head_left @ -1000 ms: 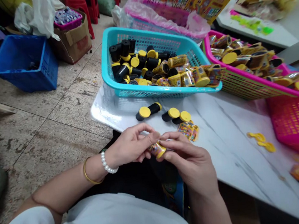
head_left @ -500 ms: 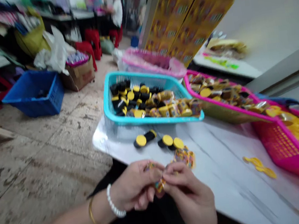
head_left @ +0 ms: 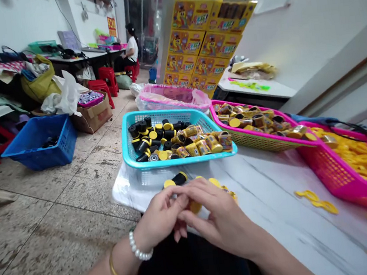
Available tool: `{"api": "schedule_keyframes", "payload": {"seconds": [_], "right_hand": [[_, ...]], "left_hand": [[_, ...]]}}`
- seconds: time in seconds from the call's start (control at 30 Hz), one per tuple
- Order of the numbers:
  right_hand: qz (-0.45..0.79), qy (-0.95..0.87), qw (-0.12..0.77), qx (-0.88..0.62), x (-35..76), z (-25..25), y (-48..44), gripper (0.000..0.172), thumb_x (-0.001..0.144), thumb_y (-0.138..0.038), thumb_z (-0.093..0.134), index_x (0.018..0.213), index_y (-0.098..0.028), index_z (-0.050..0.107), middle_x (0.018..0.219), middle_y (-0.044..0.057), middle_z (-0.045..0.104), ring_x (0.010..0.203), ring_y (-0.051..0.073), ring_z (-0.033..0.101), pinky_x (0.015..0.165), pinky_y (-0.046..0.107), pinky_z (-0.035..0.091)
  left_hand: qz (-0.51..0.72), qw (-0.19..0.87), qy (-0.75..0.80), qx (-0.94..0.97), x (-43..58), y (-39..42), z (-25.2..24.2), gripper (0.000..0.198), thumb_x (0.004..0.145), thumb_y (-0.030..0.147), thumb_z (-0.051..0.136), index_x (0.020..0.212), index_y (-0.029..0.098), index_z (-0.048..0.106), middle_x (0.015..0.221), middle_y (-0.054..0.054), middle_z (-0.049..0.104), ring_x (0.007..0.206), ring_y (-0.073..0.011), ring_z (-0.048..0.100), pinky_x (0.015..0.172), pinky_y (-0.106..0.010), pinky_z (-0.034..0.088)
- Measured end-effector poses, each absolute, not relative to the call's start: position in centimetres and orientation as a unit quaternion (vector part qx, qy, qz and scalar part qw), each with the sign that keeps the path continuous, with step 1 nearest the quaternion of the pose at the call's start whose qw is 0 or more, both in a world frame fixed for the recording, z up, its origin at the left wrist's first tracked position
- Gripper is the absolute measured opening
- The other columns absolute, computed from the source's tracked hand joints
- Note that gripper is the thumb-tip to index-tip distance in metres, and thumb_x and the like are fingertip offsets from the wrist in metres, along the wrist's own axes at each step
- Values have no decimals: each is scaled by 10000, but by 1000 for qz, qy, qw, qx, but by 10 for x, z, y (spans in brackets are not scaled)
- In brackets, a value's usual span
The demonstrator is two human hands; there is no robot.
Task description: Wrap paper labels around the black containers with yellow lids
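White tbl beyond L hand & R hand, grip closed round yellow pc, mostly hidden

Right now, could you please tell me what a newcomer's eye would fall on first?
Probably the turquoise basket of black and yellow tubes on the white table. Behind it, bright yellow boxes stand stacked. In front, the left hand and right hand meet, a yellow piece between them.
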State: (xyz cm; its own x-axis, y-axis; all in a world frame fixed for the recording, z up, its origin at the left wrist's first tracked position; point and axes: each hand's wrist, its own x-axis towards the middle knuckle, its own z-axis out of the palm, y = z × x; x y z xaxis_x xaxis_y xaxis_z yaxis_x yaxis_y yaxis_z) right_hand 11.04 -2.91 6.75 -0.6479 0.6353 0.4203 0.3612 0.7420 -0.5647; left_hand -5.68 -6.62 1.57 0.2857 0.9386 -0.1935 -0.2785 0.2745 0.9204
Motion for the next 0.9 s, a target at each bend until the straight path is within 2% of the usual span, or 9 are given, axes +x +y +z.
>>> {"api": "schedule_keyframes", "payload": {"seconds": [0.07, 0.2, 0.33, 0.4, 0.53, 0.63, 0.7, 0.77, 0.9], "right_hand": [[204, -879, 309, -301, 108, 57, -30, 343, 846, -165, 705, 1180, -245, 709, 1071, 99, 751, 992, 247, 722, 846, 389, 630], [185, -874, 313, -323, 111, 32, -39, 309, 862, -110, 624, 1125, -246, 713, 1257, 127, 682, 1073, 263, 723, 892, 393, 638], [183, -860, 346, -328, 114, 18, -41, 384, 822, -112, 595, 1170, -258, 669, 1287, 144, 638, 976, 286, 756, 791, 357, 676], [185, -860, 344, -329, 114, 16, -40, 418, 819, -128, 592, 1205, -277, 640, 1257, 128, 644, 981, 294, 757, 793, 346, 678], [192, -869, 318, -327, 116, 20, -41, 416, 838, -104, 544, 1198, -293, 631, 1127, 90, 682, 948, 268, 764, 788, 319, 672], [172, -880, 324, -300, 121, 35, -37, 392, 852, -91, 539, 1175, -290, 637, 1010, 55, 712, 873, 221, 763, 740, 277, 664], [106, -882, 351, -297, 127, 52, -22, 344, 876, -99, 565, 1161, -271, 651, 1023, 54, 724, 889, 198, 754, 771, 265, 649], [20, -878, 360, -314, 134, 72, 8, 297, 895, -102, 596, 1143, -242, 682, 1055, 66, 729, 926, 188, 744, 841, 274, 625], [-70, -871, 339, -349, 147, 104, 92, 189, 886, -152, 625, 1022, -217, 740, 1003, 64, 750, 875, 195, 737, 807, 312, 598]], "left_hand": [[432, 694, 406, 409, -55, -64, 8, 692, 862, 677, 612, 1246, 102, 587, 457, 49, 548, 341, -107, 512, 337, -163, 398], [400, 686, 434, 424, -52, -70, 1, 760, 923, 555, 605, 1510, 117, 401, 469, 61, 554, 345, -103, 499, 352, -159, 409], [371, 639, 486, 467, -53, -79, 4, 709, 949, 429, 589, 1565, 165, 359, 531, 61, 560, 374, -100, 508, 350, -155, 398], [373, 607, 498, 495, -55, -83, 5, 685, 950, 400, 588, 1569, 206, 369, 599, 42, 603, 409, -97, 535, 376, -158, 417], [399, 562, 516, 510, -64, -88, 1, 647, 954, 451, 586, 1542, 233, 427, 681, 11, 655, 441, -89, 547, 427, -169, 439], [437, 527, 534, 496, -73, -88, -2, 555, 951, 501, 569, 1409, 187, 586, 682, -10, 666, 414, -87, 518, 406, -183, 418], [488, 437, 559, 507, -79, -85, -3, 440, 953, 483, 570, 1246, 178, 693, 672, -15, 662, 467, -102, 554, 455, -194, 453], [528, 326, 581, 528, -82, -81, -3, 326, 949, 432, 589, 1119, 195, 737, 712, -22, 675, 567, -124, 607, 531, -208, 497], [522, 178, 598, 582, -82, -68, -6, 253, 923, 345, 638, 1130, 220, 716, 929, -57, 711, 751, -174, 658, 643, -265, 550]]}}
